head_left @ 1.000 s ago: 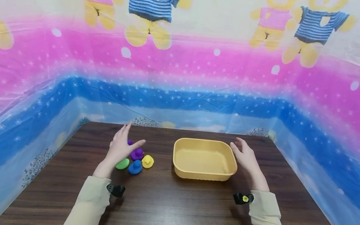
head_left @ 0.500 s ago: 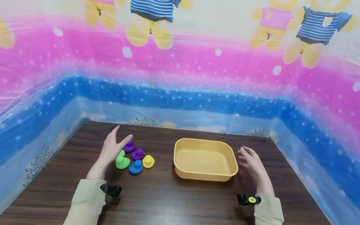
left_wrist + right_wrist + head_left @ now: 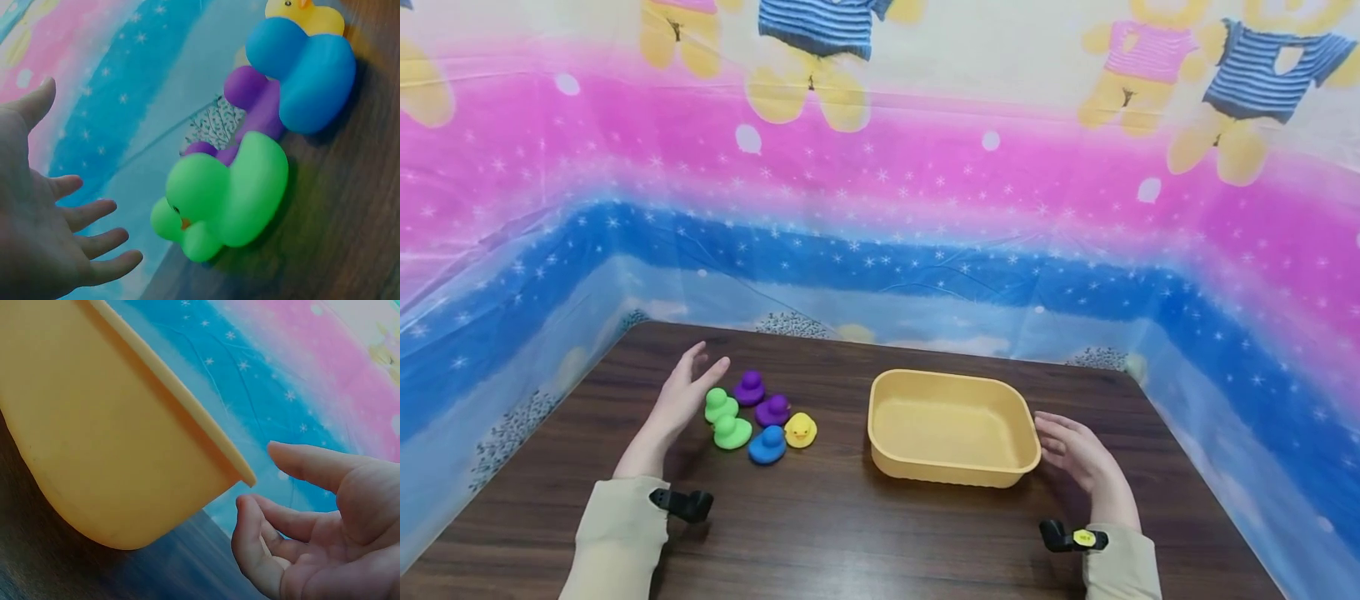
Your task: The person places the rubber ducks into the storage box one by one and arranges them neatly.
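On the left side of the brown desk, the left hand hangs beside some little toy ducks. Its fingers are spread wide, the thumb sticks out, and it holds nothing. Just right of it are a far green duck and a near green duck. Behind them is a far purple duck, with a near purple duck to its right. A blue duck sits nearest, with a yellow duck just right of it. Farther right is a big orange-yellow tub. By its right end, the right hand has softly bent fingers, thumb apart, holding nothing; I cannot tell if they touch the tub. Pink and blue cloth hangs behind the desk.
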A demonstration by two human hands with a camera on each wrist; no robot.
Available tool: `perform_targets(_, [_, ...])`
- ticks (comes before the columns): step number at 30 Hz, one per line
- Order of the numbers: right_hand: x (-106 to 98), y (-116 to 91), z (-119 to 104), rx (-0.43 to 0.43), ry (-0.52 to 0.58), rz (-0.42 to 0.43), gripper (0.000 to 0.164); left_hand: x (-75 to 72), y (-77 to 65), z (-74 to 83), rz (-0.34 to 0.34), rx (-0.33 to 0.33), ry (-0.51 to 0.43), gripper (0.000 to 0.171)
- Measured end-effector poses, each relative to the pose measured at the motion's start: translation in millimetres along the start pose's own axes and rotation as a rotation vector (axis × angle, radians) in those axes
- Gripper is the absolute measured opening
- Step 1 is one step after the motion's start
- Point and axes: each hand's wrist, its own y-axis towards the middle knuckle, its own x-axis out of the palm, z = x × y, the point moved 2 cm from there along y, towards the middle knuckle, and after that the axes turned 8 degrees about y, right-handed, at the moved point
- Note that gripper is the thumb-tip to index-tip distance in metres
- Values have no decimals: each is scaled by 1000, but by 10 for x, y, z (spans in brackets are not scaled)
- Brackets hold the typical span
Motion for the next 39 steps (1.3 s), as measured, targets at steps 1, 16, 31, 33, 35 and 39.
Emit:
perform_targets(1, [-5, 8, 11, -2, 15, -22, 66, 2, 3, -18, -2, -4, -4, 88])
perform_targets(16, [6, 70, 128, 19, 209, -158, 70, 85, 15, -246, -35, -91, 35, 83])
perform_targets(31, [143, 50, 135, -5, 193, -207, 68, 113, 45, -420, -100, -97, 27, 72])
perform_targets(33, [148, 55, 138, -5, 192, -208, 66, 114, 43, -430, -106, -103, 25, 71])
perform_targets(35, [153, 63, 140, -5, 192, -208, 65, 113, 41, -436, -108, -109, 19, 69])
perform_targets(39, [162, 76, 147, -5, 195, -215, 64, 111, 36, -447, -111, -119, 24, 67])
